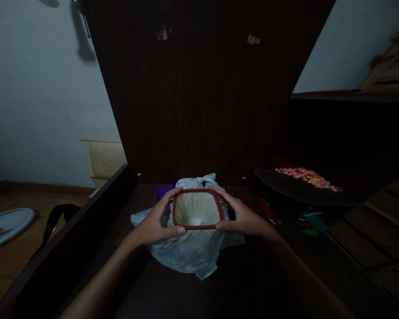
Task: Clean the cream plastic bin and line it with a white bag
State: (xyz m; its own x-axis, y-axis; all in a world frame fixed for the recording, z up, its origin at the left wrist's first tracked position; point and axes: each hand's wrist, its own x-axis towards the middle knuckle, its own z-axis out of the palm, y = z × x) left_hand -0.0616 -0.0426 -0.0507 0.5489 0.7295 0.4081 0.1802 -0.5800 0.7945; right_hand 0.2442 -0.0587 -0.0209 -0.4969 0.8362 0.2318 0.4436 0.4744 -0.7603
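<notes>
Between my hands is a small storage basket (196, 208), rounded-square, with a brown rim and a cream inside. I look down into it and see nothing lying in it. My left hand (158, 220) grips its left side, fingers along the far edge and thumb at the near corner. On the opposite side, my right hand (237, 213) holds the rim in the same way. A crumpled white plastic bag (194, 254) spreads below and behind the basket, its top knotted. Whether the basket rests on the bag cannot be made out.
A purple item (164, 191) lies behind my left hand. To the right, small colourful pieces (307, 177) are heaped on a dark curved shelf (272, 181). A dark upright panel (193, 97) rises behind the bag. A raised side board (76, 230) edges the dark surface on the left.
</notes>
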